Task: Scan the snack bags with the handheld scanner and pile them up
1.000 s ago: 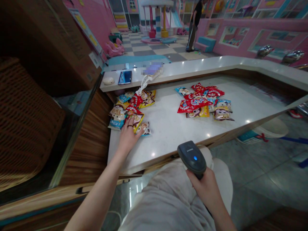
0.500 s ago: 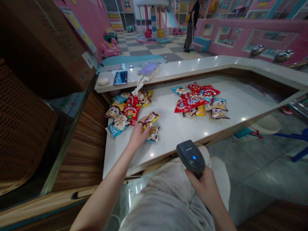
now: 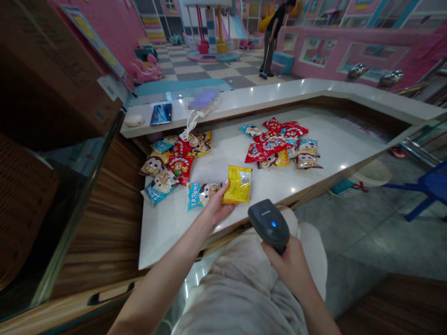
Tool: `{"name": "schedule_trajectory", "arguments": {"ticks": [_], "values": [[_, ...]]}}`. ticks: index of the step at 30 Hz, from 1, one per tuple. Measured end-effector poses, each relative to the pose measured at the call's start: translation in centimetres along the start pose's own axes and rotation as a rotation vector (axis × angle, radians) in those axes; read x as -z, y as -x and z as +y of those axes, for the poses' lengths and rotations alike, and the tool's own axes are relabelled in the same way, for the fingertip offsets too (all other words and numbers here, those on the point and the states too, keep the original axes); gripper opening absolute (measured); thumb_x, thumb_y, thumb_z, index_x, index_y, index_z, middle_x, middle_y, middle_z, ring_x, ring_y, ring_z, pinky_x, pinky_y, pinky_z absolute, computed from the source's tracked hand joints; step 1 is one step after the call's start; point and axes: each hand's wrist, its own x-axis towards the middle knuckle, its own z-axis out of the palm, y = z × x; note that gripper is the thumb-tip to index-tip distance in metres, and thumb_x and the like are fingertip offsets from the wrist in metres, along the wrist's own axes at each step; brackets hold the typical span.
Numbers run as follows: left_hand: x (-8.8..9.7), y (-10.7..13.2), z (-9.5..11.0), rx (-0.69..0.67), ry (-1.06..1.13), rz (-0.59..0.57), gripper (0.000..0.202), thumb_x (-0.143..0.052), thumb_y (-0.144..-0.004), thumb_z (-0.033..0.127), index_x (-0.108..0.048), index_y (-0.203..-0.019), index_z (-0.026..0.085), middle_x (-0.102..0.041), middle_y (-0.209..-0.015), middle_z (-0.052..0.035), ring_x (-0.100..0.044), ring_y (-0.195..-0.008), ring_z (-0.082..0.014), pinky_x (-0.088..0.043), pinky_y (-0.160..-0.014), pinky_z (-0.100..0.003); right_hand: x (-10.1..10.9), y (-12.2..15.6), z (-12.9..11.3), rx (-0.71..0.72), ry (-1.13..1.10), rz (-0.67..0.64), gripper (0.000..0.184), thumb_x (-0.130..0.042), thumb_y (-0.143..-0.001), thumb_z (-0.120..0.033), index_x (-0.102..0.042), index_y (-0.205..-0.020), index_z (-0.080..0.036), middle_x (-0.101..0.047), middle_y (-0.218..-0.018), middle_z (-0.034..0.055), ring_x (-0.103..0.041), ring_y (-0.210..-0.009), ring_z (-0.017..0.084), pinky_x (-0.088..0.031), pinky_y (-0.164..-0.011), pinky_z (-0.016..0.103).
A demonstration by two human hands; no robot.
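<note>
My left hand (image 3: 218,208) pinches a yellow snack packet (image 3: 238,184) by its lower left corner and holds it up over the white counter (image 3: 279,184), its barcode side facing me. A blue packet (image 3: 199,193) lies just left of that hand. My right hand (image 3: 291,265) grips a dark handheld barcode scanner (image 3: 268,223) with a blue light on top, low over my lap and right of the yellow packet. A pile of packets (image 3: 171,160) lies at the counter's left and another pile (image 3: 279,144) lies farther right.
A raised ledge (image 3: 265,95) behind the counter carries a phone (image 3: 161,114), a small white object (image 3: 134,120) and a white cable (image 3: 188,128). A cardboard box (image 3: 52,70) and wooden cabinet stand to the left. A person (image 3: 270,35) sweeps in the pink play area beyond.
My left hand has drawn back from the left pile toward me, lifting the yellow packet and turning its barcode side up. The scanner has shifted slightly left.
</note>
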Motion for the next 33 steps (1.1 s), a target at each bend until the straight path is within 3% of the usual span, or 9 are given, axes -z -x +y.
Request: {"name": "schedule_trajectory", "arguments": {"ticks": [4,9,14,23,29,33], "values": [[0.32,-0.45,-0.16,0.007,-0.045,-0.031,0.04,-0.062,-0.093,0.034,-0.062,-0.125,0.01,-0.07,-0.124,-0.0137,-0.067,-0.116,-0.0236,-0.048,-0.108,-0.038,0.25,-0.25,0.15,-0.015,-0.021,0.008,0.015,-0.063,-0.077,-0.027,-0.071,-0.081,-0.015,-0.075,-0.072,0.0045,-0.068,-0.066,0.022,-0.052,-0.06,0.027],[0.07,-0.03,-0.56,-0.095,-0.184,-0.027,0.035,-0.074,-0.081,0.015,-0.066,-0.115,0.012,-0.072,-0.119,-0.0131,-0.07,-0.111,-0.0243,-0.052,-0.105,-0.038,0.33,-0.64,0.21,-0.009,-0.028,0.022,0.015,-0.064,-0.078,-0.025,-0.073,-0.084,-0.015,-0.077,-0.076,0.0043,-0.069,-0.069,0.023,-0.053,-0.063,0.027],[-0.29,0.14,-0.54,-0.082,-0.156,0.034,0.034,-0.072,-0.083,0.019,-0.066,-0.115,0.01,-0.071,-0.121,-0.0149,-0.071,-0.106,-0.0226,-0.057,-0.097,-0.034,0.24,-0.81,0.14,-0.004,-0.038,0.022,0.012,-0.064,-0.077,-0.024,-0.072,-0.083,-0.016,-0.075,-0.074,0.0032,-0.068,-0.068,0.022,-0.052,-0.062,0.025],[0.61,-0.26,-0.85,-0.111,-0.209,0.038,0.036,-0.07,-0.079,0.011,-0.065,-0.114,0.012,-0.072,-0.116,-0.0134,-0.071,-0.104,-0.0222,-0.057,-0.096,-0.035,0.54,-0.75,-0.04,-0.016,0.011,0.019,0.011,-0.062,-0.078,-0.025,-0.069,-0.078,-0.016,-0.071,-0.069,0.0025,-0.065,-0.065,0.021,-0.049,-0.06,0.026],[-0.25,0.11,-0.57,-0.08,-0.205,-0.008,0.032,-0.071,-0.083,0.018,-0.065,-0.114,0.01,-0.072,-0.118,-0.0155,-0.07,-0.108,-0.0246,-0.056,-0.098,-0.038,0.53,-0.8,-0.1,-0.018,-0.014,0.029,0.01,-0.063,-0.076,-0.024,-0.07,-0.078,-0.016,-0.072,-0.071,0.0023,-0.065,-0.066,0.021,-0.05,-0.061,0.026],[-0.34,0.12,-0.5,-0.08,-0.185,0.045,0.033,-0.07,-0.084,0.022,-0.065,-0.116,0.011,-0.072,-0.119,-0.0137,-0.07,-0.108,-0.0226,-0.056,-0.098,-0.034,0.72,-0.62,0.03,-0.028,-0.018,0.036,0.013,-0.063,-0.077,-0.024,-0.071,-0.082,-0.015,-0.074,-0.074,0.0033,-0.067,-0.068,0.022,-0.051,-0.063,0.026]]}}
